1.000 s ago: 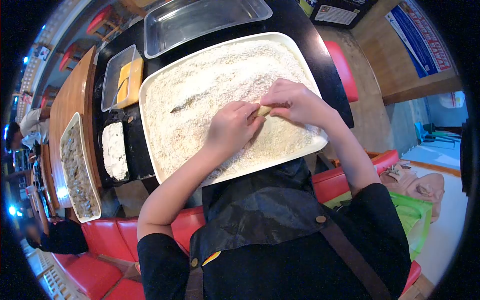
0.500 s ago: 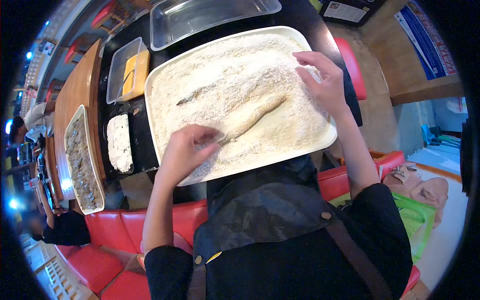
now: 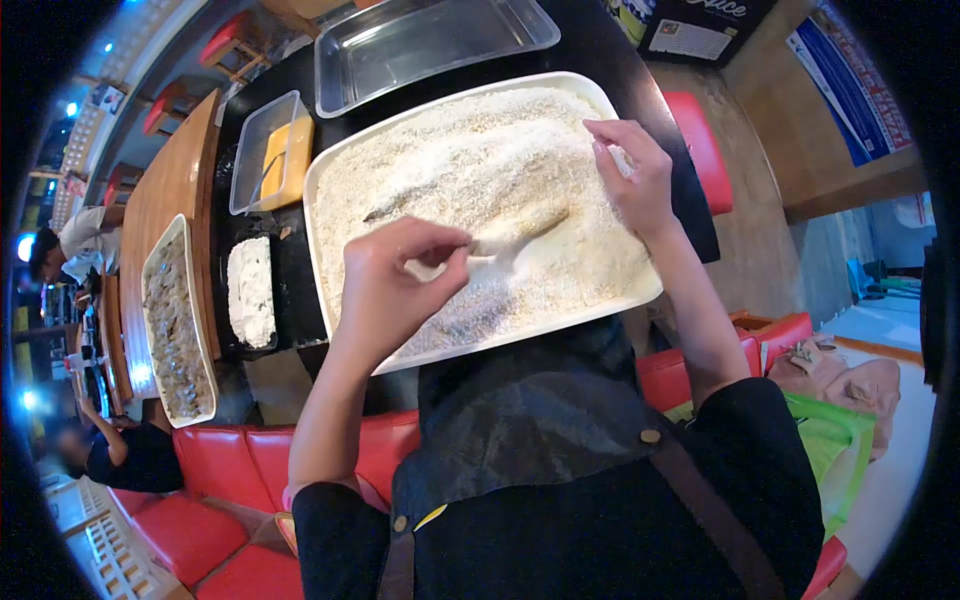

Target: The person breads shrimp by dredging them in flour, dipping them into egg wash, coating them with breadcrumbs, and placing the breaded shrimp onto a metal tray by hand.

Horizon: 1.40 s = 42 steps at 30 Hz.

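A large white tray [image 3: 322,250] full of pale crumbs stands on the black table. My left hand [image 3: 405,280] pinches the near-left end of a long crumb-coated piece [image 3: 530,222], which slants up to the right over the crumbs. Over the tray's right side is my right hand [image 3: 637,178], fingers apart and touching nothing. A dark tip [image 3: 375,214] of another piece pokes out of the crumbs at the left.
Left of the tray are a clear tub [image 3: 240,165] with yellow liquid and a utensil, and a container of white powder [image 3: 252,292]. Farther left lies a long tray [image 3: 180,330] of greyish pieces. An empty clear bin [image 3: 430,45] stands behind. Two people are at far left.
From working together on the piece, my hands have moved apart. The left now grips the piece's end and has lifted it a little; the right has moved off to the tray's right side.
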{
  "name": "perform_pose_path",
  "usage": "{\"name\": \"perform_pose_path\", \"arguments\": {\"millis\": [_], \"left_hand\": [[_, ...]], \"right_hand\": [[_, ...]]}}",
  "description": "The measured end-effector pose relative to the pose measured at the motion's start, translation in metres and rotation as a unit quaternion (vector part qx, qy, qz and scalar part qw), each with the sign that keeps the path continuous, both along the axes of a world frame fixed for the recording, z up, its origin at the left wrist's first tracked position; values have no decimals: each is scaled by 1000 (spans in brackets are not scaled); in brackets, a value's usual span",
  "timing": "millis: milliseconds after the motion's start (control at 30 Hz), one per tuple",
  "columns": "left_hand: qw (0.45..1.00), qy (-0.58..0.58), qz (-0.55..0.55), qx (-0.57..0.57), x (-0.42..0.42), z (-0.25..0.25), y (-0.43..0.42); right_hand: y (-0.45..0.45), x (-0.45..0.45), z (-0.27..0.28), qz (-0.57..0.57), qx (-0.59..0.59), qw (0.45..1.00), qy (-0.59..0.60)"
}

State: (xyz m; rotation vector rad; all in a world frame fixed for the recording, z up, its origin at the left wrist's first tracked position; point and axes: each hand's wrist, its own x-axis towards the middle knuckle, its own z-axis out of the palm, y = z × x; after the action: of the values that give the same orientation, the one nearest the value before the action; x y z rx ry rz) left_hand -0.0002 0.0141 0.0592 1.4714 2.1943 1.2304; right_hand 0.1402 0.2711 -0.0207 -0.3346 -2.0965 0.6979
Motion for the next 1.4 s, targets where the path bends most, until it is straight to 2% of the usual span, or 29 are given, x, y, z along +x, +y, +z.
{"name": "perform_pose_path", "arguments": {"millis": [100,200,267,367,500,633,767,900,1067,1100,1200,1233,1333,1400], "left_hand": [[998,34,-16,51,-4,27,29],[998,56,-22,36,-17,67,50],[998,57,4,-4,-34,95,61],[998,57,32,-6,-73,128,74],[976,190,101,-18,-142,150,97],[954,253,161,19,-228,127,130],[935,278,209,69,-273,60,139],[951,246,188,-22,-272,-11,122],[954,185,159,-172,-243,-33,96],[961,165,155,-159,-242,-32,95],[909,386,145,-60,-251,-46,105],[924,327,142,-140,-249,-45,111],[908,285,174,-254,-257,-56,131],[910,278,191,-241,-264,-63,143]], "right_hand": [[0,0,-1,-13,22,1000,4],[1,1,0,1,12,1000,13],[0,1,2,4,3,1000,14],[2,2,1,1,6,1000,3],[2,2,4,-8,-12,1000,-12],[6,-1,5,-11,-22,1000,-3],[4,-1,8,-9,-23,1000,-17],[4,-1,8,-5,-21,999,-27],[4,-1,7,-5,-24,999,-34],[4,-2,6,-4,-26,999,-37],[5,-1,5,-5,-29,998,-48],[4,-1,5,-7,-30,998,-47],[3,-2,5,-15,-36,998,-48],[4,-2,3,-16,-41,998,-51]]}}
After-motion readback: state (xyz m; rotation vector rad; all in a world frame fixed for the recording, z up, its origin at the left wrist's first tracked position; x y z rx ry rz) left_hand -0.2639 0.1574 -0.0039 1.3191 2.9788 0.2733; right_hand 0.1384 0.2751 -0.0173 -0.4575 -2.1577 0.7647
